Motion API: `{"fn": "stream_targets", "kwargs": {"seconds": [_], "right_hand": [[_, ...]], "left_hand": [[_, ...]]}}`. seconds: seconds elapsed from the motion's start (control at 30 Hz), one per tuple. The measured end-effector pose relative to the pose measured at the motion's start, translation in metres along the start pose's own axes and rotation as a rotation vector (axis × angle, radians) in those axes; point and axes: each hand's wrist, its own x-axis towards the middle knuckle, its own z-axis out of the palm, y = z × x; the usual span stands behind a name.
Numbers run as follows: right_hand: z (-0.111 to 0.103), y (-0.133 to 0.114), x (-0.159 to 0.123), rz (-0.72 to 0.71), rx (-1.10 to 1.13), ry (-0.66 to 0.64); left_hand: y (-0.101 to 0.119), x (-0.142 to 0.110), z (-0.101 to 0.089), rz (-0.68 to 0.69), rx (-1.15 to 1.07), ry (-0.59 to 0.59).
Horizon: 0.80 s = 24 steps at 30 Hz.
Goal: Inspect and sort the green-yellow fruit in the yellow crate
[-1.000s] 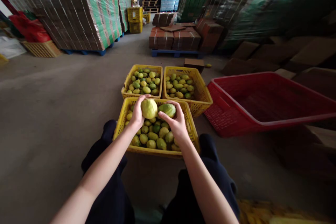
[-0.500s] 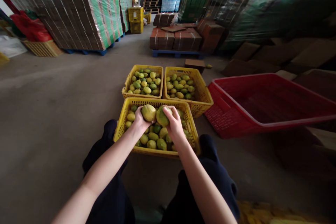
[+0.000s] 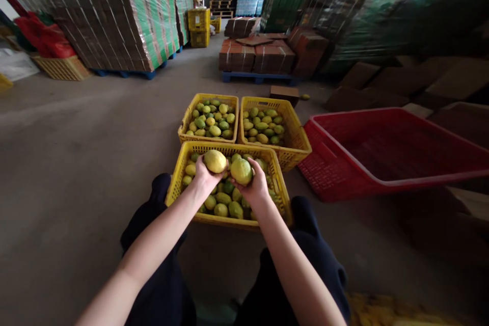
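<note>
My left hand [image 3: 207, 175] is closed around a yellow lemon [image 3: 215, 161], cradling it from below and the left. A greener lemon [image 3: 241, 171] rests in my right hand [image 3: 258, 183], gripped from its right side and underneath. The two fruits are held side by side, slightly apart, over the near yellow crate [image 3: 229, 221]. That crate sits between my knees and holds many yellow and green lemons [image 3: 222, 198], some hidden by my hands and forearms.
Beyond it stand a back-left yellow crate [image 3: 180, 134] and a back-right yellow crate [image 3: 300, 135], both with lemons. A large red basket [image 3: 328, 175] leans at the right. Flattened cardboard on a blue pallet [image 3: 260, 79] and wrapped stacks [image 3: 153, 25] stand farther off.
My right hand has turned, so its lemon now sits in the palm, a little farther right. The lemon in my left hand has rotated to a yellower side, and the gap between them has widened.
</note>
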Motion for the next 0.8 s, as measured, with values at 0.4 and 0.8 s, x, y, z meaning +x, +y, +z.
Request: {"fn": "stream_targets", "kwargs": {"seconds": [0.4,0.8], "right_hand": [[0.003,-0.005,-0.005,0.116,0.007,0.006],[0.003,-0.004,-0.006,0.002,0.106,0.055]], "left_hand": [[-0.002,-0.001,0.002,-0.085,-0.002,-0.144],[-0.006,-0.004,0.002,-0.040,0.054,-0.068]]}}
